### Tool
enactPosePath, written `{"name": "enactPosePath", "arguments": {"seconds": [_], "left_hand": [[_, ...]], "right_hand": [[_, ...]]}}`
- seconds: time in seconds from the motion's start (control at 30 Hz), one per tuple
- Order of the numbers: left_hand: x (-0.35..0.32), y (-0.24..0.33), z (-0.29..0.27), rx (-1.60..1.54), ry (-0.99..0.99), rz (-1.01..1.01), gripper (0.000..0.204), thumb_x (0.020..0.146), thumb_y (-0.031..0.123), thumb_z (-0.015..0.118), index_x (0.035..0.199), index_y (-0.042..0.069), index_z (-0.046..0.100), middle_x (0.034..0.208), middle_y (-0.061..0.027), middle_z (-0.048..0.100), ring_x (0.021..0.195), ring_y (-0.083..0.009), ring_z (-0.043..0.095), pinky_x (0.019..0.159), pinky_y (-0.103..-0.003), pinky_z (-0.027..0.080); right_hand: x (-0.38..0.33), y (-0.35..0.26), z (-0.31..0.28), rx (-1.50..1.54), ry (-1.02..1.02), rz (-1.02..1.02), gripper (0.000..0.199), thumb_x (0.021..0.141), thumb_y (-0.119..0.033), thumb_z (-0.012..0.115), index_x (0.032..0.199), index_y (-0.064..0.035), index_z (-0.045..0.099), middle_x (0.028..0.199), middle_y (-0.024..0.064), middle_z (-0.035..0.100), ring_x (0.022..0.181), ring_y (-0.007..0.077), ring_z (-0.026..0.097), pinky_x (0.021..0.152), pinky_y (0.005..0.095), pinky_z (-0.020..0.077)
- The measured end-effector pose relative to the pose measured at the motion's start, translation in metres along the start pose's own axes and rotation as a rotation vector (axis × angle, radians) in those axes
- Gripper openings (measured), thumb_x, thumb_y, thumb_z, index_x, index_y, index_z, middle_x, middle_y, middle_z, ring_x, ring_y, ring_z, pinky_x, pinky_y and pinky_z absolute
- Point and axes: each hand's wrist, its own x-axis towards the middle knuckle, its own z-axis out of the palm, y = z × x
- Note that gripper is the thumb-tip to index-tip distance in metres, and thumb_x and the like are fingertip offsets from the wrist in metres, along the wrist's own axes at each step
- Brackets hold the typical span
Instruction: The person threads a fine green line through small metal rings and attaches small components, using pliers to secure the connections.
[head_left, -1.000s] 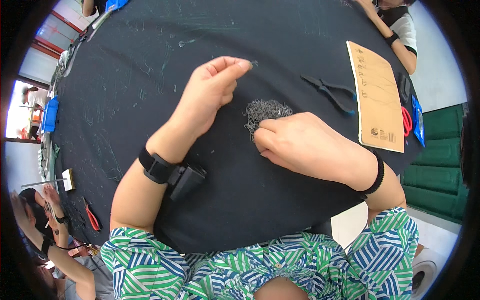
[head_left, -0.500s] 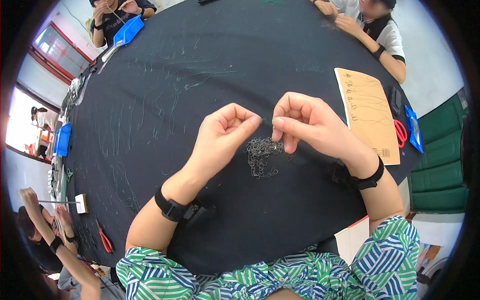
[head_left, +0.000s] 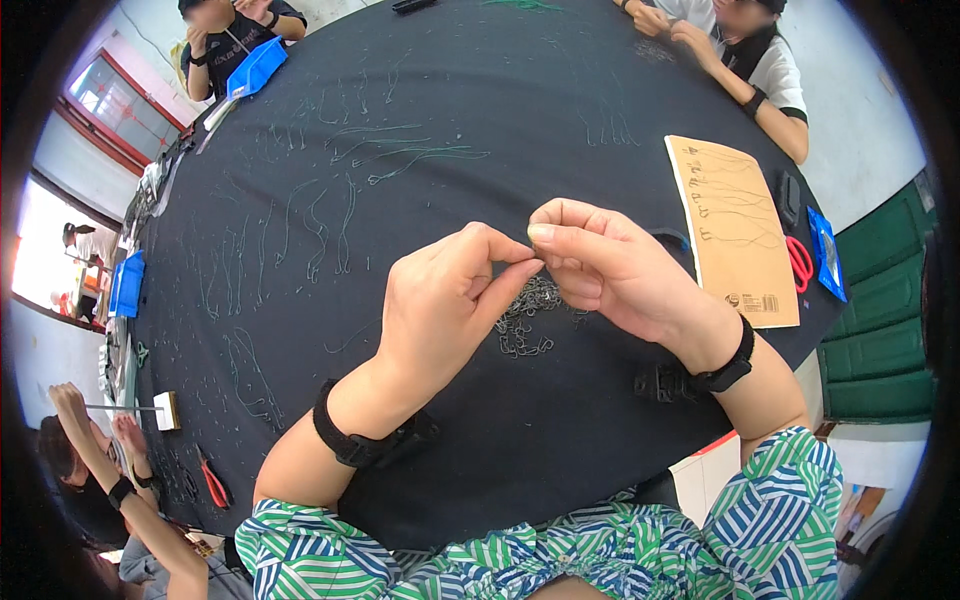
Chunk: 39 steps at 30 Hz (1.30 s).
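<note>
Hooks blw hands, pinched fingertips v. close

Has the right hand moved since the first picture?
Yes. Against the metal pile, the right hand has shifted toward the picture's top; its fingers were at the pile before.

On the table, a heap of small wire hooks lies partly behind the right hand in view. A booklet lies to its right, with scissors and then a packet further right. Threads spread left; pliers lie near the left edge.
</note>
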Motion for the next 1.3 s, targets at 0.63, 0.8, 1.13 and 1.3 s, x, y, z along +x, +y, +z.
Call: {"name": "enactPosePath", "arguments": {"seconds": [0.63, 0.8, 1.13, 1.3], "left_hand": [[-0.001, -0.002, -0.001, -0.15, -0.05, -0.196, 0.011, 0.081, 0.007, 0.076, 0.087, 0.003, 0.066, 0.052, 0.004, 0.034, 0.047, -0.0047, 0.032, 0.045, -0.024, 0.028], [0.0, -0.002, -0.001, -0.165, -0.025, -0.197, 0.011, 0.082, 0.007, 0.076, 0.088, 0.003, 0.067, 0.052, 0.0042, 0.034, 0.048, -0.0042, 0.032, 0.046, -0.024, 0.028], [-0.001, -0.003, -0.003, -0.156, -0.043, -0.159, 0.008, 0.086, 0.006, 0.072, 0.086, 0.003, 0.065, 0.057, 0.0107, 0.032, 0.051, 0.0004, 0.028, 0.048, -0.019, 0.022], [0.001, -0.002, -0.006, -0.119, -0.098, -0.164, 0.007, 0.086, 0.007, 0.071, 0.085, 0.003, 0.065, 0.056, 0.01, 0.034, 0.051, 0.0002, 0.028, 0.048, -0.02, 0.022]], "right_hand": [[-0.001, 0.003, 0.0, -0.102, 0.054, -0.125, 0.011, 0.097, -0.019, 0.062, 0.098, -0.0083, 0.06, 0.065, -0.0097, 0.043, 0.052, -0.0006, 0.033, 0.048, 0.0184, 0.0257], [-0.001, 0.006, 0.0, -0.034, 0.052, -0.106, 0.011, 0.097, -0.02, 0.061, 0.098, -0.0089, 0.06, 0.065, -0.0099, 0.042, 0.052, -0.0002, 0.032, 0.048, 0.0183, 0.0256], [0.001, 0.008, -0.004, -0.215, 0.061, -0.262, 0.015, 0.094, -0.018, 0.064, 0.1, -0.0042, 0.063, 0.081, -0.0032, 0.057, 0.059, 0.0027, 0.046, 0.052, 0.0198, 0.0379], [-0.003, -0.005, -0.007, -0.834, 0.175, -0.634, 0.007, 0.089, -0.011, 0.067, 0.093, -0.0062, 0.064, 0.085, 0.0019, 0.06, 0.062, 0.0085, 0.056, 0.053, 0.0253, 0.0443]]}}
